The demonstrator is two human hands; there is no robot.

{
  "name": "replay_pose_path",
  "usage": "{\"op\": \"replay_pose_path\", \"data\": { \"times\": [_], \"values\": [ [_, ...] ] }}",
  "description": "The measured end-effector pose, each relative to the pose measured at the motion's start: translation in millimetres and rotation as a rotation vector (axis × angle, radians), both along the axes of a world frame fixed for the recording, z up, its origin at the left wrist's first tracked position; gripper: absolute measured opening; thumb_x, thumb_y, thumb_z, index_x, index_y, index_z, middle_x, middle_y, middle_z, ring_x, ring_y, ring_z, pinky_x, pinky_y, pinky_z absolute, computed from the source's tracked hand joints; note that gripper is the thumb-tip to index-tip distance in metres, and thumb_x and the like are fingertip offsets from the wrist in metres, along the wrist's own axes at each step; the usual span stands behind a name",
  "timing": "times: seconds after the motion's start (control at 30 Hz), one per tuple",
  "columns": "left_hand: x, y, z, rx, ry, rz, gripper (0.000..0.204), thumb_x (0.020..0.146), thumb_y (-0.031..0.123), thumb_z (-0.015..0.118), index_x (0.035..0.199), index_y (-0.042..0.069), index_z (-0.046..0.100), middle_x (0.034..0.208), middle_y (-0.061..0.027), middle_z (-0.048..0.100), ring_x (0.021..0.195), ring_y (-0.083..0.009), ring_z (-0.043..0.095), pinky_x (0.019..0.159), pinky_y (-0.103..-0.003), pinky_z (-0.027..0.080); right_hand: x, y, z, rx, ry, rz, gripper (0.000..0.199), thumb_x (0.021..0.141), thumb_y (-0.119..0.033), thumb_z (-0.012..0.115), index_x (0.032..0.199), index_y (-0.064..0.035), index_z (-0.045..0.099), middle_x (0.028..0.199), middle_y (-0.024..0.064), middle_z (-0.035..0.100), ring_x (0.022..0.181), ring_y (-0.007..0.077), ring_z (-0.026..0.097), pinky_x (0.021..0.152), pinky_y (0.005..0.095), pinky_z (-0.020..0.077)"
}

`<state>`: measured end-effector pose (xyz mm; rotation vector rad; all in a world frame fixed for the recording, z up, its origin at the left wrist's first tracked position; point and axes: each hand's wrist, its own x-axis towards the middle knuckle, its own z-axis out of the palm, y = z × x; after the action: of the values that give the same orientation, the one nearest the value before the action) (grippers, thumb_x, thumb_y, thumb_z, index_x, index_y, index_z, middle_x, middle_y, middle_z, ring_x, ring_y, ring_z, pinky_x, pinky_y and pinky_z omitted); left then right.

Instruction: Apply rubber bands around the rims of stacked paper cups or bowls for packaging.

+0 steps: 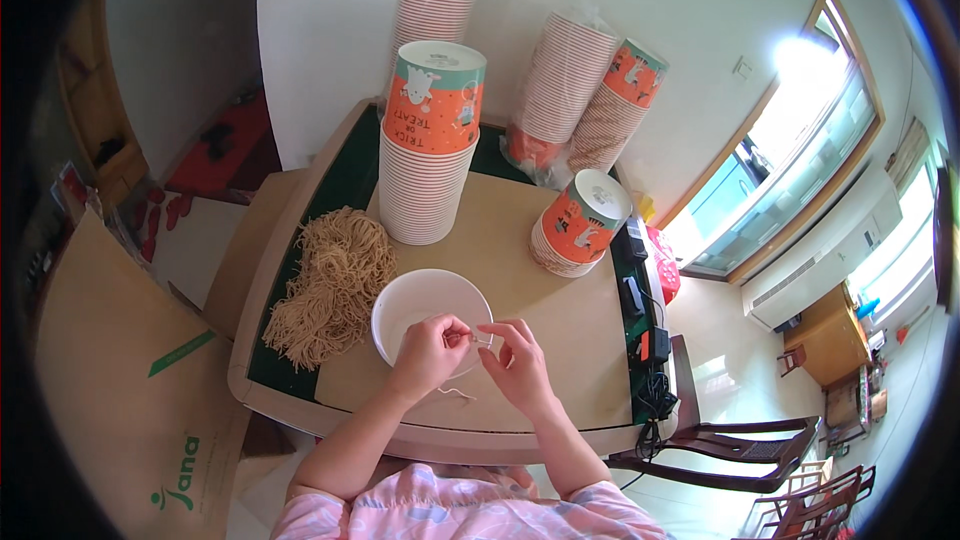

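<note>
left hand (430,352): fingers curled, thumb and forefinger pinching pale cord (483,342) at a white bucket's (408,302) near right rim. right hand (517,364): fingers bent, partly open, at the cord; grip, cannot tell. left: beige strand bundle (335,285). far: upturned bucket stack (425,190).

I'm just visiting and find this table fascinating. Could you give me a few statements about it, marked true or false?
1. The bundle of cord lies left of the open white tub. True.
2. The tall stack of tubs stands with its open ends up. False: the tall stack of tubs is upside down.
3. A thin cord shows between the fingertips of the left hand and right hand. True.
4. The short stack is left of the tall stack of tubs. False: the short stack is to its right.
5. Both hands wear gloves. False: they are bare.
</note>
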<state>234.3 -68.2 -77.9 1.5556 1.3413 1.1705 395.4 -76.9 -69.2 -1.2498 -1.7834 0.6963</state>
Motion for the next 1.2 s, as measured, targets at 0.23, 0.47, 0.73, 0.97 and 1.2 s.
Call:
{"op": "replay_pose_path", "data": {
  "times": [0.23,0.47,0.73,0.97,1.2],
  "values": [
    [-4,-1,3,-0.029,-0.01,-0.012,0.005,0.081,0.005,0.065,0.083,0.001,0.065,0.071,-0.0041,0.066,0.06,-0.007,0.056,0.057,-0.024,0.047,0,10,2,0.009,-0.187,0.068,0.019,0.078,-0.007,0.067,0.097,-0.0056,0.065,0.089,0.0075,0.06,0.052,0.0122,0.049,0.052,0.0264,0.0423],
    [-9,-1,1,0.008,-0.023,0.023,0.005,0.081,0.006,0.065,0.084,0.002,0.062,0.071,-0.0031,0.064,0.06,-0.0072,0.055,0.057,-0.024,0.046,-7,11,-3,0.0,-0.103,0.044,0.013,0.079,-0.008,0.068,0.09,-0.0022,0.064,0.073,0.0066,0.064,0.05,0.0117,0.048,0.05,0.0263,0.0414],
    [-10,0,0,-0.003,-0.02,0.002,0.006,0.082,0.006,0.064,0.084,0.002,0.061,0.071,-0.0021,0.063,0.061,-0.0069,0.055,0.058,-0.024,0.046,-7,9,-10,-0.029,-0.062,0.041,0.012,0.082,-0.01,0.067,0.091,-0.0036,0.064,0.077,0.0098,0.064,0.059,0.0163,0.058,0.054,0.0272,0.0464],
    [-7,-2,0,-0.03,-0.063,-0.036,0.005,0.084,0.005,0.062,0.086,0.002,0.06,0.073,-0.0019,0.063,0.062,-0.0063,0.054,0.058,-0.023,0.046,-8,3,-2,0.013,-0.138,0.008,0.011,0.083,-0.01,0.066,0.091,-0.0042,0.064,0.078,0.0101,0.064,0.059,0.015,0.058,0.053,0.0274,0.0465],
    [-4,-2,-12,-0.056,-0.225,-0.051,0.016,0.089,0.001,0.055,0.104,0.001,0.057,0.07,-0.0004,0.057,0.066,-0.0063,0.056,0.057,-0.021,0.044,-7,5,-20,-0.024,0.049,-0.003,0.01,0.083,-0.006,0.065,0.093,-0.0037,0.064,0.072,0.0073,0.063,0.054,0.0108,0.052,0.05,0.0249,0.0431]
  ]
}}
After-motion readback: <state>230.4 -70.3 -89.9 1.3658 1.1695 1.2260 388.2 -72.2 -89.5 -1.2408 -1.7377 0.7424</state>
